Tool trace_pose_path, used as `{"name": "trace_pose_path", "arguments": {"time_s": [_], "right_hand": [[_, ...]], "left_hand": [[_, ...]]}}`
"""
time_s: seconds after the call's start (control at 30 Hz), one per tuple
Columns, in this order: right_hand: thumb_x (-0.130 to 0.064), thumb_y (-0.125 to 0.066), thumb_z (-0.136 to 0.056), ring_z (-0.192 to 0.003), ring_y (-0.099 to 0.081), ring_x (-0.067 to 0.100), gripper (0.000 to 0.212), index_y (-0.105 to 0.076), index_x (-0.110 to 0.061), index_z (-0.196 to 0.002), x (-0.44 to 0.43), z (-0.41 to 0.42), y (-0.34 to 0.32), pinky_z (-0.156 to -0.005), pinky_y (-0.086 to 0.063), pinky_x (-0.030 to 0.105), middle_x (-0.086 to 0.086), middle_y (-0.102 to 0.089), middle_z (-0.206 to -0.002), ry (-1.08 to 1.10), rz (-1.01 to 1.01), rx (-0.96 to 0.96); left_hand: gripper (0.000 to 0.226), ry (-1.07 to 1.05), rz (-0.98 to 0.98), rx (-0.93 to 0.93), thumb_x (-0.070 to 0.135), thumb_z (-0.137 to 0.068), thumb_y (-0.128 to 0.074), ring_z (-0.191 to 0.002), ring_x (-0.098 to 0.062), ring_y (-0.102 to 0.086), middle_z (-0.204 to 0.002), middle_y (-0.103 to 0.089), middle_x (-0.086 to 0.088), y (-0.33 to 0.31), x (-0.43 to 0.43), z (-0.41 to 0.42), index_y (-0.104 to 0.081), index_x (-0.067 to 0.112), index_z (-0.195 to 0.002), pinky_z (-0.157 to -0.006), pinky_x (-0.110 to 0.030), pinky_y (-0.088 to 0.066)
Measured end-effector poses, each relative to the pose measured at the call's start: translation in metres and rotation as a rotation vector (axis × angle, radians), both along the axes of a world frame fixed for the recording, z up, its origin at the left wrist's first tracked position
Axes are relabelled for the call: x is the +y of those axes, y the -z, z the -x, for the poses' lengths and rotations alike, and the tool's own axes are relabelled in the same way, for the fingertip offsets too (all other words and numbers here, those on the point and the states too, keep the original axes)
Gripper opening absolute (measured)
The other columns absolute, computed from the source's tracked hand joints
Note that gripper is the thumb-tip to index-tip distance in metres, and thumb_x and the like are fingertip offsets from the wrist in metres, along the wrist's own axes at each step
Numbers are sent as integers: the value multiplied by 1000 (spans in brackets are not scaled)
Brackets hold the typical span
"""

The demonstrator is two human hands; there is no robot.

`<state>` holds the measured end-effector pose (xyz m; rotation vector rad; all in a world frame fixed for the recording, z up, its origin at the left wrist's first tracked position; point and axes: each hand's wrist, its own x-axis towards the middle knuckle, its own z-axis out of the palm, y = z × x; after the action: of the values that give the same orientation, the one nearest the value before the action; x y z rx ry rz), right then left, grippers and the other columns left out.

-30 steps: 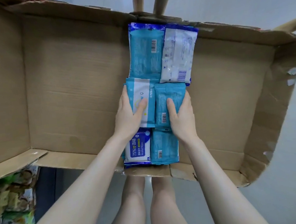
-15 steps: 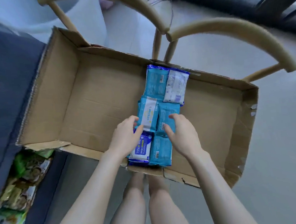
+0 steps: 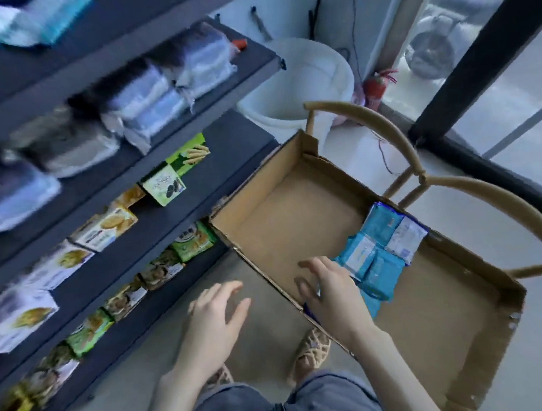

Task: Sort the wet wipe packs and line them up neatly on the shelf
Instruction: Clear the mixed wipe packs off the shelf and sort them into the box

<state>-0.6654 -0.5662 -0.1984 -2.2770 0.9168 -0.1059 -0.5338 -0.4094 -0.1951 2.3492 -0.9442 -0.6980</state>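
Note:
Several blue wet wipe packs [image 3: 381, 244] lie in two rows inside an open cardboard box [image 3: 277, 211] that rests on a wooden chair. My right hand [image 3: 332, 293] lies with its fingers spread over the nearest packs by the box's front edge, and the packs under it are hidden. I cannot see any finger curled round a pack. My left hand [image 3: 214, 320] hovers with spread fingers over the floor, left of the box, holding nothing. A dark shelf unit [image 3: 171, 211] stands at the left. Blurred blue and white packs [image 3: 43, 15] sit on its top shelf.
The shelf's lower levels carry grey-white wrapped packs [image 3: 153, 94] and green and white biscuit boxes [image 3: 103, 226]. A white bucket [image 3: 310, 79] stands behind the box. The chair's curved back [image 3: 480, 191] arches along the box's far side. A glass door frame is at the right.
The view has swung left and up, bringing the shelf in. My left hand has come off the packs and moved left out of the box. My right hand stays over the near packs.

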Motion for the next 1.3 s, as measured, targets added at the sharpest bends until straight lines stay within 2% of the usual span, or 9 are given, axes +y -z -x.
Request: {"name": "trace_pose_path", "arguments": {"time_s": [0.3, 0.5, 0.63, 0.77, 0.87, 0.97, 1.03, 1.17, 1.3], "right_hand": [[-24, -55, -94, -101, -57, 23, 21, -62, -14, -112, 112, -137, -68, -81, -48, 35, 1, -62, -108, -210, 109, -247], [-19, -56, -94, -96, -59, 16, 19, -63, -15, -111, 131, -218, -118, -81, -49, 33, -4, -61, -111, -265, 137, -367], [-24, -55, -95, -89, -58, 12, 21, -63, -16, -113, 120, -273, -147, -79, -49, 32, -5, -61, -110, -262, 167, -439], [-23, -55, -95, -86, -57, 9, 20, -63, -16, -112, 95, -333, -170, -75, -44, 23, -8, -59, -106, -252, 189, -483], [-22, -56, -94, -93, -60, 14, 19, -65, -15, -110, 71, -380, -178, -79, -48, 26, -8, -59, -103, -247, 166, -509], [-26, -55, -95, -101, -57, 23, 24, -64, -13, -113, 44, -425, -181, -85, -44, 29, -4, -59, -106, -216, 171, -462], [-31, -52, -95, -114, -48, 28, 29, -61, -13, -117, 28, -452, -181, -90, -37, 31, 4, -57, -123, -190, 236, -380], [-49, -41, -96, -137, -22, 32, 44, -52, -24, -130, 1, -492, -177, -110, -24, 45, 5, -32, -150, -117, 264, -146], [-45, -47, -95, -138, -22, 33, 37, -52, -25, -126, -14, -511, -169, -110, -21, 44, 7, -28, -151, -112, 259, -75]], "left_hand": [[28, -156, 189, -200, 31, -93, -56, -106, -6, -51, -109, -56, 15, -62, 125, -99, -59, 21, -119, -86, -18, -36], [28, -248, 349, -229, 30, -92, -57, -106, 0, -54, -112, -60, 15, -104, 152, -169, -60, 22, -119, -90, -16, -40], [26, -292, 463, -258, 28, -91, -59, -105, 3, -54, -111, -61, 17, -130, 142, -217, -60, 24, -117, -87, -4, -36], [21, -324, 557, -316, 25, -90, -61, -99, -1, -59, -103, -63, 14, -148, 117, -275, -62, 21, -111, -87, -24, -47], [21, -351, 596, -371, 23, -90, -61, -96, -3, -60, -102, -65, 11, -160, 90, -318, -62, 19, -111, -87, -28, -49], [24, -363, 549, -372, 25, -90, -60, -100, -7, -59, -108, -64, 6, -171, 59, -361, -62, 17, -113, -88, -29, -47], [31, -370, 471, -378, 29, -91, -59, -107, -14, -56, -116, -61, 2, -175, 38, -389, -59, 14, -118, -92, -32, -45], [46, -401, 194, -363, 44, -92, -53, -117, -24, -46, -129, -51, -4, -177, 1, -432, -50, 13, -127, -95, -40, -41], [59, -401, 47, -292, 57, -78, -65, -108, -24, -53, -117, -54, -2, -173, -22, -458, -51, 13, -115, -88, -38, -46]]}}
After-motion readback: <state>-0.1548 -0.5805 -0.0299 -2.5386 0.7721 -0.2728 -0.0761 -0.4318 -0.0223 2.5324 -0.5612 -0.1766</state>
